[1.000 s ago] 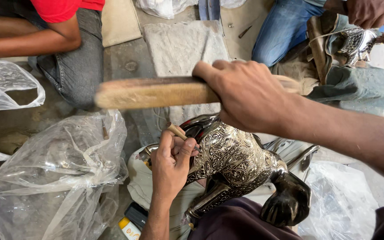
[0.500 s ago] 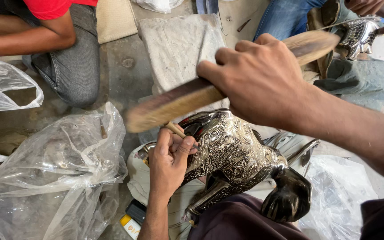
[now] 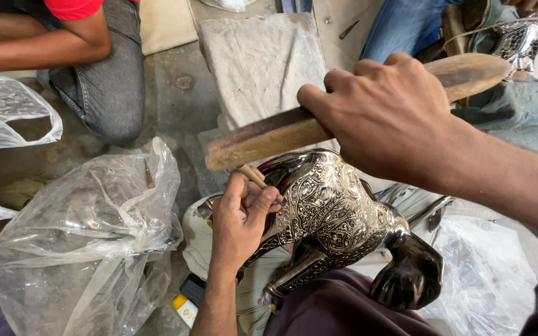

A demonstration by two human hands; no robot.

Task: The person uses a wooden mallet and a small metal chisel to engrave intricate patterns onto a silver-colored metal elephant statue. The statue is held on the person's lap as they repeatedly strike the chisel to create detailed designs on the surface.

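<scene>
Since half a second ago the wooden mallet (image 3: 269, 134) has swung lower: its blunt, darkened end, then well above the work, now sits just over the top of the small chisel (image 3: 258, 180), touching it or nearly so; which of the two cannot be told. The left hand has barely shifted.

The right hand (image 3: 387, 118) comes in from the right edge of the view, knuckles up, fingers wrapped tightly round the mallet's middle, with the handle sticking out behind it toward the upper right. The left hand (image 3: 241, 218) rises from the bottom of the view, forearm nearly upright, its fingers and thumb pinched closed on the chisel, holding it slanted with the tip against the embossed metal animal figure (image 3: 331, 218). That figure, silvery with dense floral patterning and dark, smooth feet, lies on its side across the person's lap, over a pale cloth (image 3: 197, 246) and dark trousers.

On the stone floor (image 3: 179, 106) to the left lie crumpled clear plastic bags (image 3: 88, 242), one bulky and close beside the left forearm. A grey folded cloth (image 3: 256, 59) lies beyond the mallet. Another person in a red shirt and grey jeans (image 3: 110, 81) kneels at the upper left; at the upper right a second patterned metal piece (image 3: 521, 37) rests on someone's lap in blue jeans. The right forearm hides part of the figure's far side.
</scene>
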